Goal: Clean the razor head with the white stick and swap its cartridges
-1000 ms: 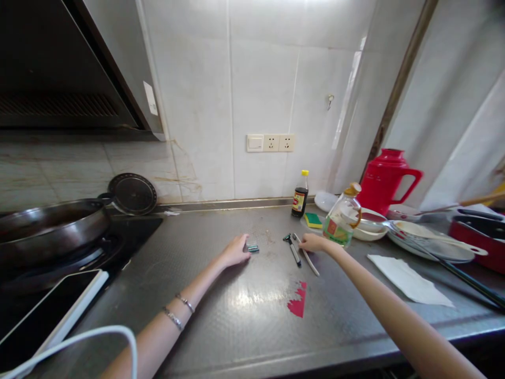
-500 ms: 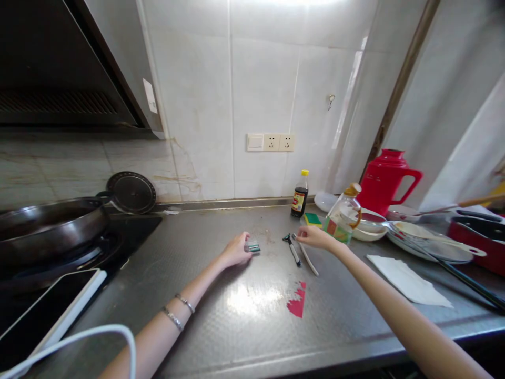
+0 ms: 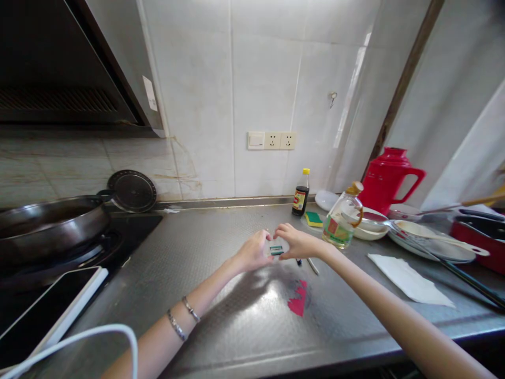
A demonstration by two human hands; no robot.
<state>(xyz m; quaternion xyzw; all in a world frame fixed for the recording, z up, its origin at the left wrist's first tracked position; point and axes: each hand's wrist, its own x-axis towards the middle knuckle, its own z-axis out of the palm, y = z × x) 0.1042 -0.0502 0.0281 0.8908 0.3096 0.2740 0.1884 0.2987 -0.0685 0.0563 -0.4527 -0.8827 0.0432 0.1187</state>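
Note:
Between both hands is a small clear case with dark green strips. My left hand grips its left side, thumb and fingers curved round it. On the other side, my right hand holds the right edge with bent fingers. The case is above the steel counter, casting a shadow below. Behind my right hand, the lower ends of a razor and of a pale curved stick show; their upper parts are hidden. A torn red piece lies nearer the front.
A sauce bottle, a sponge and a glass jug stand behind and right. Further right are a red thermos, plates and a white napkin. A pan and phone are left.
My left hand has moved right with the clear case and lifted it. My right hand has left the razor and stick, moved left and taken hold of the case's right side.

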